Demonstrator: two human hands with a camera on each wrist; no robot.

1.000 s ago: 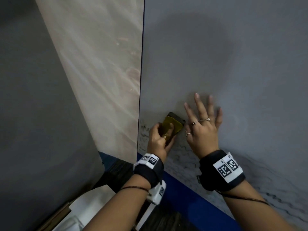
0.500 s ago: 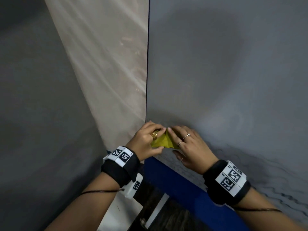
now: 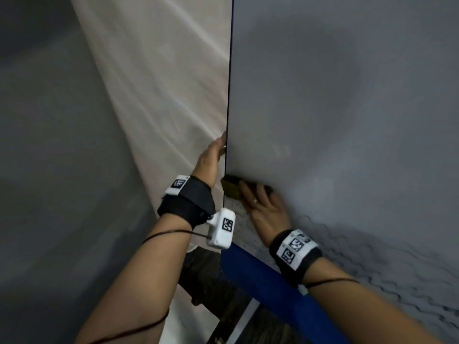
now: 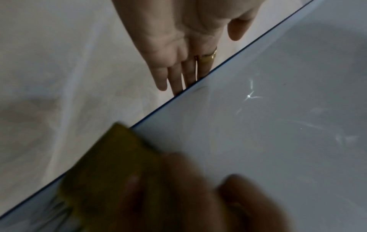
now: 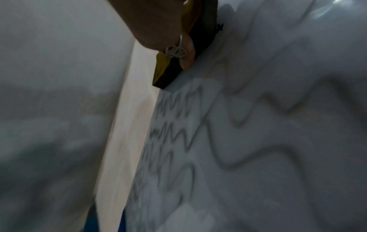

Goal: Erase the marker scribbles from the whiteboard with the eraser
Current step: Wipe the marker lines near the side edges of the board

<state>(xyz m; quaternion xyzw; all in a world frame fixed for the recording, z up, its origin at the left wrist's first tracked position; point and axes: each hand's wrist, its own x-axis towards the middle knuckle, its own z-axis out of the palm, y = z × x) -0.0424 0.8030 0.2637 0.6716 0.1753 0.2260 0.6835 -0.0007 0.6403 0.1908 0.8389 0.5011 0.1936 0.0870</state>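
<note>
Bracing the whiteboard [image 3: 335, 108] at its left edge, the left hand [image 3: 211, 157] lies with fingers straight and slipping behind that edge, holding nothing. Right of it and lower on the board, the right hand [image 3: 265, 209] presses the yellow eraser [image 3: 231, 188] flat against the surface at that same edge; how its fingers wrap the eraser I cannot tell. The board above the eraser looks clean, so I judge most of the job done. Wavy marker scribbles [image 3: 409, 274] fill a band below the eraser, along the blue bottom rail [image 3: 273, 281], and are left to wipe.

The right wrist view alone shows the eraser's dark felt meeting the board. The left wrist view alone shows the left palm and 1 gold ring [image 4: 207, 58].
</note>
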